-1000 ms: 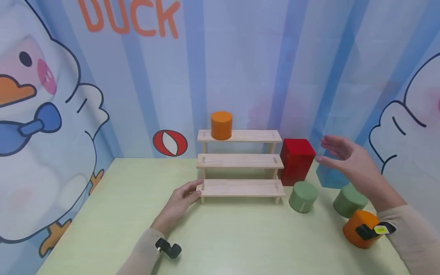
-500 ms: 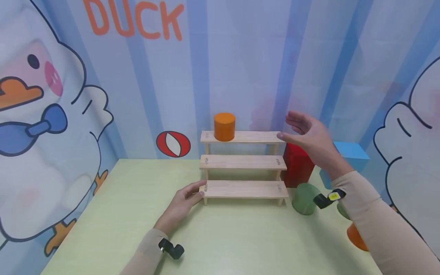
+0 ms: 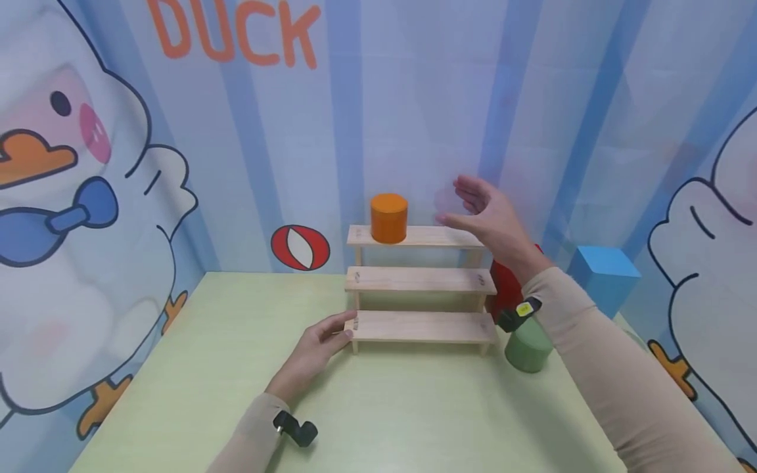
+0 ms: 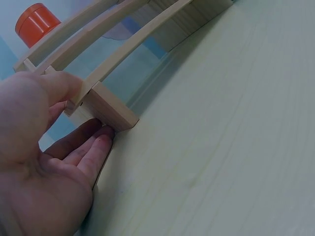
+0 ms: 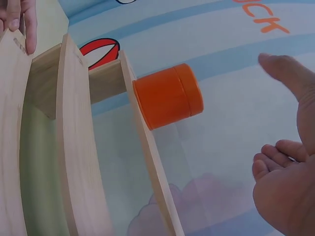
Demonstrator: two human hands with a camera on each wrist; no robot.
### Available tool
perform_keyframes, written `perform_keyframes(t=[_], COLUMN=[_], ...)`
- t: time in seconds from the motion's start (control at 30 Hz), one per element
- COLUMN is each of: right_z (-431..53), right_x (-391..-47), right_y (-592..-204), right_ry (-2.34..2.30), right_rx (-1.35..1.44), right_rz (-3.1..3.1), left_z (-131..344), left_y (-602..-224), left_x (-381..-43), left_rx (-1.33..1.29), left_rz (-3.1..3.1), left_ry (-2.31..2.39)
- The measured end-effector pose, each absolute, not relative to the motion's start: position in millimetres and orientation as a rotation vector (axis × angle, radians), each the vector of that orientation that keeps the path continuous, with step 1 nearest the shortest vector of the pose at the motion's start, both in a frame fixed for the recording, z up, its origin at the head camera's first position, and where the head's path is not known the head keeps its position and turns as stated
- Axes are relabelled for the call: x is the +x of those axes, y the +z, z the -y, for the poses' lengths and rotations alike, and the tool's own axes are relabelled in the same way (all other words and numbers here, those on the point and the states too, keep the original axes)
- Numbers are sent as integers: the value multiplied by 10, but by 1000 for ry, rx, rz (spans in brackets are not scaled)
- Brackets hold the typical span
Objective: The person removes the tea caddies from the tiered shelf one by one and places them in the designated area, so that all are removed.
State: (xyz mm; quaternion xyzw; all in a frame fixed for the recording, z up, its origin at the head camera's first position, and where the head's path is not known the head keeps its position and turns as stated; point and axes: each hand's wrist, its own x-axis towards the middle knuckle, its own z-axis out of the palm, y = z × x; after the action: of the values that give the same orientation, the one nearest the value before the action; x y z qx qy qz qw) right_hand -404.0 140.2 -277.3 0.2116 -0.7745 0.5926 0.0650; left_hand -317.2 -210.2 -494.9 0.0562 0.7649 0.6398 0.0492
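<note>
A three-tier wooden step shelf point(image 3: 420, 279) stands against the backdrop. An orange cylinder point(image 3: 388, 219) sits upright on the left part of its top tier. At the left end of the lowest tier, my left hand point(image 3: 316, 345) grips the board and its leg, with the digits in contact with the wood in the left wrist view. My right hand point(image 3: 495, 220) hovers above the right part of the top tier, thumb and fingers spread apart with nothing between them. In the right wrist view the orange cylinder point(image 5: 168, 96) lies apart from that hand.
Right of the shelf are a red block point(image 3: 505, 292), partly behind my right wrist, a green cylinder point(image 3: 528, 347) and a blue block point(image 3: 606, 276). My right sleeve covers part of the table point(image 3: 390, 414). A printed duck backdrop point(image 3: 414, 98) rises behind.
My right hand has moved left from beside the red block to over the top tier, towards the orange cylinder. My left hand has stayed on the shelf's end.
</note>
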Motion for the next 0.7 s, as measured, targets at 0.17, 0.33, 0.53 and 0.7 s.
perform_keyframes(t=[0.17,0.33,0.53,0.7], right_z=[-1272,-1138,-1007,-913], right_x=[-4179,-4305,-4428,-4507], right_y=[-2814,-2817,-2847,-2901], right_ry=[1820,1825,1800,1822], right_rx=[700,755,747,770], right_rz=[2272,2259,2319,2322], left_z=[2103,2093,2094,2107], left_y=[-4971,-4974,-4974,-4977], left_x=[-3191,-3211,-3220,-3200], left_rx=[168,186,179,173], left_rz=[-2327,-2325,-2325,-2319], left_ry=[1953,1962,1959,1963])
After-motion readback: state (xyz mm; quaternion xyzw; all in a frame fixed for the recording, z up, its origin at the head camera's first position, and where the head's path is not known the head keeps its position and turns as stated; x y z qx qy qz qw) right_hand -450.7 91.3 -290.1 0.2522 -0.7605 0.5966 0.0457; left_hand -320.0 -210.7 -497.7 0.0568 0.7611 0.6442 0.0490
